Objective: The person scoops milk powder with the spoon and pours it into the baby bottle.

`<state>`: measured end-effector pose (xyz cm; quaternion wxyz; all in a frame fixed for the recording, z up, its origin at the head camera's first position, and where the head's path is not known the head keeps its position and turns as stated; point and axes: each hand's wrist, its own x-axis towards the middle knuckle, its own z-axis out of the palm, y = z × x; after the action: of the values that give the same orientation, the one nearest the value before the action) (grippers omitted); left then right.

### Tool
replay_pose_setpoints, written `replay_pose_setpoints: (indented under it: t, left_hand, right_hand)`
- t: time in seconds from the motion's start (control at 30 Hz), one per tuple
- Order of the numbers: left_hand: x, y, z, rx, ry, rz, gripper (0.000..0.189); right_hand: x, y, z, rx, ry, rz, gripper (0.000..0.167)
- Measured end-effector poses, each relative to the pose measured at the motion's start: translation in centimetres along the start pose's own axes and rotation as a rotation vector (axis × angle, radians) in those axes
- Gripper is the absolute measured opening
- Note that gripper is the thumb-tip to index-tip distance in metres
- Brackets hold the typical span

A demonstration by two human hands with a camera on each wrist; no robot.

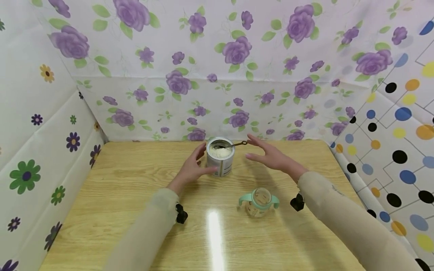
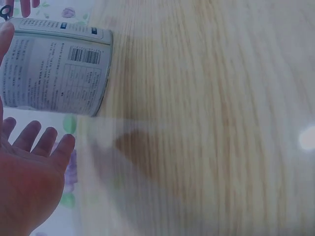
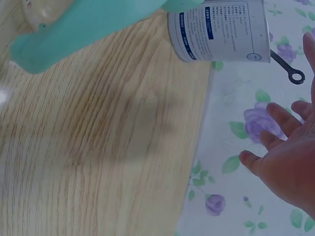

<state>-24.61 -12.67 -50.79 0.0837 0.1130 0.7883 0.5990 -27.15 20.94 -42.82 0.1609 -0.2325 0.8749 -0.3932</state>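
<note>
A round tin [image 1: 219, 165] of pale powder stands upright and uncovered near the back of the table. A dark spoon [image 1: 239, 143] leans in it, its ring-ended handle sticking out to the right over the rim. My left hand [image 1: 191, 168] is spread around the tin's left side, thumb in front; whether it touches cannot be told. In the left wrist view its fingers [image 2: 46, 141] look loosely bent, apart from the tin. To the right of the spoon handle hovers my right hand [image 1: 271, 154], fingers apart, holding nothing. The powder hides the spoon's bowl.
A clear baby bottle [image 1: 256, 210] with mint-green handles stands nearer me, right of the tin. Floral cloth [image 1: 237, 94] hangs right behind the wooden table [image 1: 135, 188], with patterned sheets along both sides.
</note>
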Motion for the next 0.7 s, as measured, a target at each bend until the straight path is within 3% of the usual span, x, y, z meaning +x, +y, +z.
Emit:
replay_pose_setpoints:
  t: [0.37,0.7]
  left_hand:
    - [1.1,-1.1,1.1,-0.080,0.035,0.018,0.106]
    - [1.5,-1.7,1.7,-0.156,0.038,0.028,0.103]
  right_hand:
    - [1.6,0.4,0.8,0.086,-0.005,0.010,0.076]
    - [2.3,1.1,1.1,0.234,-0.005,0.032,0.066]
